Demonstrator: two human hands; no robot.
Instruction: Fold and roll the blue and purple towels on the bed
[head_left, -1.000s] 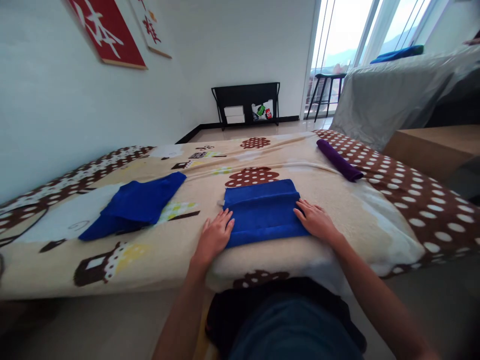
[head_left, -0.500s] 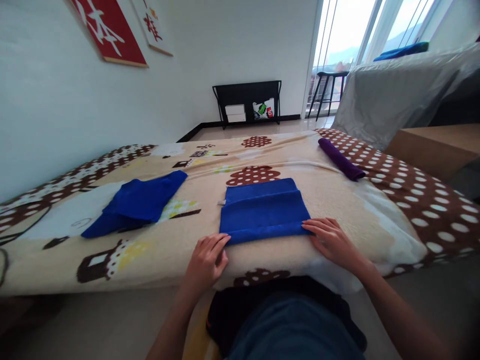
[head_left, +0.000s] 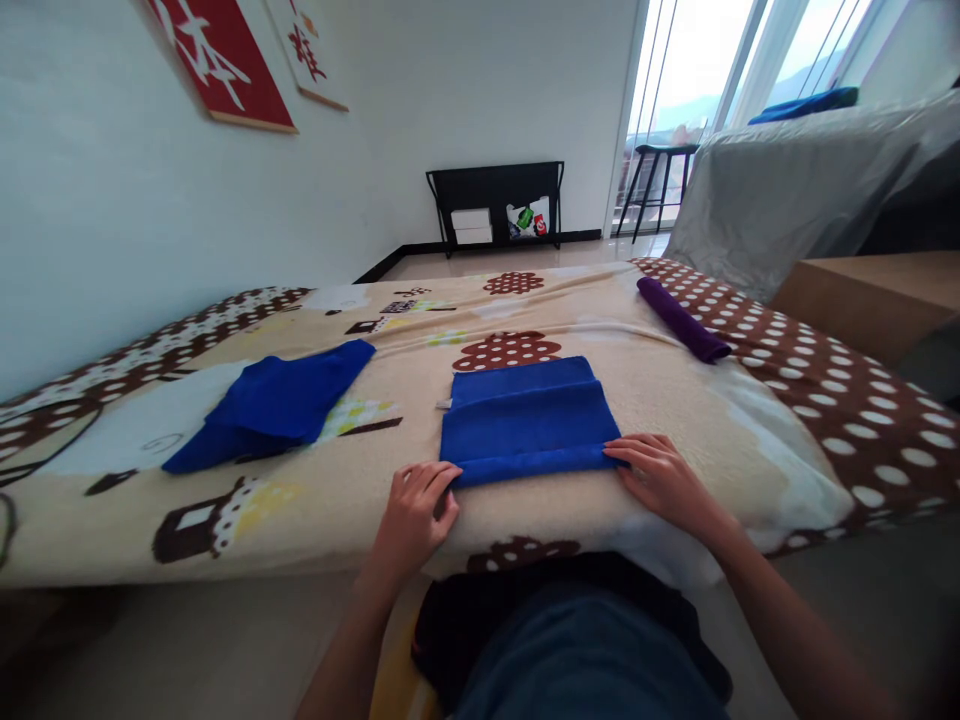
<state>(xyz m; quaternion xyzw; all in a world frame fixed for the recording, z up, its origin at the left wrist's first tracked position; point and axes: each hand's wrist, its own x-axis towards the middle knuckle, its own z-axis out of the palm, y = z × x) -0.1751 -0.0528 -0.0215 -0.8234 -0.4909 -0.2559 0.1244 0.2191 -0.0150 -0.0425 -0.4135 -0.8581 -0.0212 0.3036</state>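
A blue towel [head_left: 525, 415], folded into a rough rectangle, lies flat on the patterned blanket [head_left: 390, 370] in front of me. Its near edge is turned over into a narrow strip, and a small white tag sticks out on its left side. My left hand [head_left: 420, 510] pinches the near left corner between thumb and fingers. At the near right corner, my right hand [head_left: 660, 480] grips the same strip, its thumb partly hidden under the fingers. Farther left, a second blue towel [head_left: 274, 405] lies crumpled and untouched. A rolled purple towel [head_left: 682, 320] rests at the right.
The bed's front edge runs just before my lap. Beyond its far end stands a black rack [head_left: 495, 200] against the wall. A wooden box-like piece [head_left: 870, 295] and a plastic-covered piece of furniture [head_left: 787, 180] stand on the right, with a dark stool [head_left: 660, 175] near the window.
Both hands have moved very slightly away from me with the towel's near edge, and the turned-over strip shows a little more clearly. The other towels have stayed in place.
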